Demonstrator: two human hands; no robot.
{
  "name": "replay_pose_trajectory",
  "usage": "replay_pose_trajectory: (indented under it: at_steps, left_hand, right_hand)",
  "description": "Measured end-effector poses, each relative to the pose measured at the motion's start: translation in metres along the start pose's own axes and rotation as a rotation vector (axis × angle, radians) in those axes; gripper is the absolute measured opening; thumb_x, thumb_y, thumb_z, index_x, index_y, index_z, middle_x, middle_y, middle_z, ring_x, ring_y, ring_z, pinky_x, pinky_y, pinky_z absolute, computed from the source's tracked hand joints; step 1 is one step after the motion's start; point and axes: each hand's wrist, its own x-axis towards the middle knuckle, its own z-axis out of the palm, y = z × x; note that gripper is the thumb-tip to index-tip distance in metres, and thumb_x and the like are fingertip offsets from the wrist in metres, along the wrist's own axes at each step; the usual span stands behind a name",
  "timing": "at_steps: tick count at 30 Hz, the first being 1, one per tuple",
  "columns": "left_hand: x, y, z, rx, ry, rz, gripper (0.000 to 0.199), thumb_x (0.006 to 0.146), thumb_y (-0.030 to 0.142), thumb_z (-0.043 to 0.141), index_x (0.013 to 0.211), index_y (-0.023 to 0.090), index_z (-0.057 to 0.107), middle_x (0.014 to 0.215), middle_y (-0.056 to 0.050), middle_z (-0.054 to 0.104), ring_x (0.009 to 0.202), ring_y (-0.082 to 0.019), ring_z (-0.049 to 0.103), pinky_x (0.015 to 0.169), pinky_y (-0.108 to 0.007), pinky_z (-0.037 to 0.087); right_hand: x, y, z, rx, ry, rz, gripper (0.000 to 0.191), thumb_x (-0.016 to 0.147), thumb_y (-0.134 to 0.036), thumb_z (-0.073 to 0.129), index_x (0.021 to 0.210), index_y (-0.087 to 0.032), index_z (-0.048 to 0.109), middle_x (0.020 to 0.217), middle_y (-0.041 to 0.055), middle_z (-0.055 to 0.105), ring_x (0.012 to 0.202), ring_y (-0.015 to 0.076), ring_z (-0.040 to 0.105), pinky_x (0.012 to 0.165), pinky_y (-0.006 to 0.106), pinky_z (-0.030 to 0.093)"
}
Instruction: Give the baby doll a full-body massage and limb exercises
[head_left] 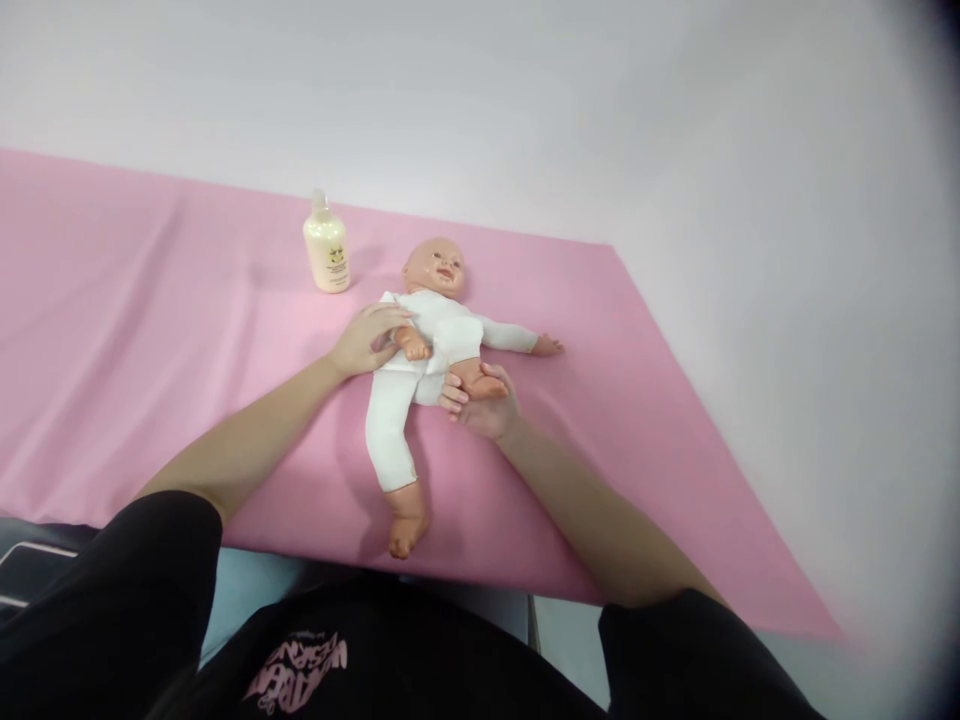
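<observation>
black shirt (405, 660), doll (433, 312) lengthwise beyond, head away

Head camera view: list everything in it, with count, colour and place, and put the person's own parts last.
baby doll: one, white cloth body, peach head, hands and feet, on its back mid-view
pump bottle: one, pale yellow, upright left of the doll's head
sheet: one, pink, under doll and bottle
background surface: whitish, beyond the sheet
dark item: one, pale lines, lower left edge, unclear what
black T-shirt: one, pink lettering, bottom
left hand: one, bare, at the doll's bent arm
right hand: one, bare, around the doll's raised lower leg
</observation>
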Motion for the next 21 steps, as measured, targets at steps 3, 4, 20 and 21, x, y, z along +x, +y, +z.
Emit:
replay_pose_trajectory:
  at_steps: [3, 4, 20, 21]
  left_hand:
    - [-0.001, 0.003, 0.0, -0.041, 0.022, -0.077, 0.043, 0.083, 0.048, 0.076, 0.119, 0.026, 0.071, 0.127, -0.01, 0.073, 0.126, -0.033, 0.062, 0.114, -0.053, 0.041]
    - [-0.002, 0.003, 0.0, -0.068, 0.051, -0.109, 0.046, 0.081, 0.05, 0.078, 0.119, 0.025, 0.07, 0.127, -0.011, 0.072, 0.125, -0.033, 0.062, 0.114, -0.052, 0.041]
    - [-0.003, -0.067, -0.005, -0.806, 1.025, -0.788, 0.039, 0.081, 0.046, 0.083, 0.099, 0.025, 0.056, 0.109, -0.004, 0.071, 0.103, -0.022, 0.072, 0.08, -0.029, 0.06]
    - [-0.004, -0.069, -0.005, -0.81, 1.026, -0.786, 0.039, 0.081, 0.045, 0.083, 0.099, 0.025, 0.056, 0.109, -0.005, 0.071, 0.104, -0.022, 0.072, 0.081, -0.03, 0.06]
  right_hand:
    - [0.001, 0.0, 0.0, -0.011, -0.058, 0.001, 0.043, 0.084, -0.056, 0.063, 0.093, -0.019, 0.043, 0.078, -0.001, 0.05, 0.076, 0.0122, 0.055, 0.075, 0.027, 0.062]
    - [0.001, 0.0, 0.001, -0.011, -0.093, 0.001, 0.043, 0.086, -0.056, 0.063, 0.094, -0.018, 0.045, 0.081, -0.0003, 0.052, 0.079, 0.0126, 0.057, 0.078, 0.028, 0.062]
    - [0.003, 0.005, 0.0, -0.44, -0.767, 0.534, 0.044, 0.086, -0.018, 0.077, 0.126, -0.004, 0.062, 0.128, 0.0205, 0.067, 0.126, 0.0235, 0.067, 0.107, 0.03, 0.056]
    - [0.005, 0.003, 0.003, -0.525, -0.77, 0.571, 0.042, 0.085, -0.014, 0.077, 0.123, -0.003, 0.063, 0.127, 0.0198, 0.068, 0.124, 0.0223, 0.068, 0.105, 0.026, 0.056]
